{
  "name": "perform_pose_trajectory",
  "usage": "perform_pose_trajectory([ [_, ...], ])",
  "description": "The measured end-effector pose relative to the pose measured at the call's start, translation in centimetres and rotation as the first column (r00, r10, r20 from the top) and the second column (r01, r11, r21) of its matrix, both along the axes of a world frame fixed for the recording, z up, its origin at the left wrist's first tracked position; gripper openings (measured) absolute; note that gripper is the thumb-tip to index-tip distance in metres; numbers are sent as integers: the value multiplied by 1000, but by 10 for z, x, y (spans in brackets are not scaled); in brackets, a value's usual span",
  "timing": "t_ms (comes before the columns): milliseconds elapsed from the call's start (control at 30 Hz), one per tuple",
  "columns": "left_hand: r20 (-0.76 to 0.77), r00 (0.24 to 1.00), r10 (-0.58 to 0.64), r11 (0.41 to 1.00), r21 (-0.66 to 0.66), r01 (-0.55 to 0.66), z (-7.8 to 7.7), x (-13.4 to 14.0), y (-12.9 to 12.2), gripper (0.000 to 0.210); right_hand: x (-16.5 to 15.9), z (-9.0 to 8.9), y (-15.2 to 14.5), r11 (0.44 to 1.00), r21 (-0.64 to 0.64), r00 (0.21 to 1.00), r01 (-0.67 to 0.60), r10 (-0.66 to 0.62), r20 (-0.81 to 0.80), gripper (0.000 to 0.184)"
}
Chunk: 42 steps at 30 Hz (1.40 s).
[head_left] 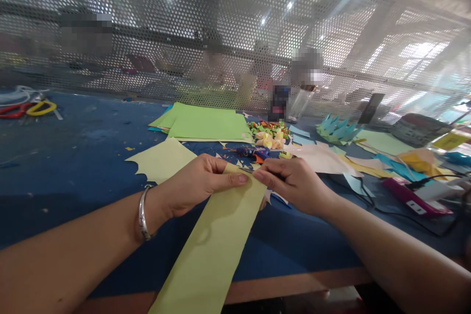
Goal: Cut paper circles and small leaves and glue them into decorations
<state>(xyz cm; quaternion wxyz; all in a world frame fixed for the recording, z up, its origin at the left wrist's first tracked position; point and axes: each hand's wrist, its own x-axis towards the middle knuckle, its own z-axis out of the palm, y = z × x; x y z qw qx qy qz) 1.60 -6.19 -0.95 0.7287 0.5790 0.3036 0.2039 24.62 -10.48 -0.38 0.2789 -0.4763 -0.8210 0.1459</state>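
Note:
A long pale yellow paper strip (217, 240) runs from between my hands down past the table's front edge. My left hand (198, 181) is closed on its upper end, the thumb pressed flat on top. My right hand (290, 181) is closed at the strip's upper right corner. A thin dark metal tip (246, 170) shows between the two thumbs, at the paper's top edge. The rest of that tool is hidden by my right fingers. Behind my left hand lies a yellow paper sheet (162, 159) with a scalloped edge.
Green paper sheets (209, 122) are stacked at the back, beside a pile of small coloured paper pieces (270, 132). A dark blue tool (252, 151) lies beyond my hands. Scissors (41, 107) lie far left. At right are a pink power strip (415, 198), black cables and paper offcuts. A perforated screen (221, 24) stands behind.

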Motion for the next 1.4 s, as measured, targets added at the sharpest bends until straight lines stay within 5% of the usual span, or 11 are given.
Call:
perform_pose_trajectory([
  [567, -44, 998, -38, 999, -12, 38, 12, -8, 0, 31, 0, 0, -1, 1000, -15, 999, -6, 6, -39, 47],
  [1400, -11, 999, -41, 999, -29, 41, 6, -3, 0, 24, 0, -1, -1, 1000, 20, 1000, 1, -1, -20, 47],
])
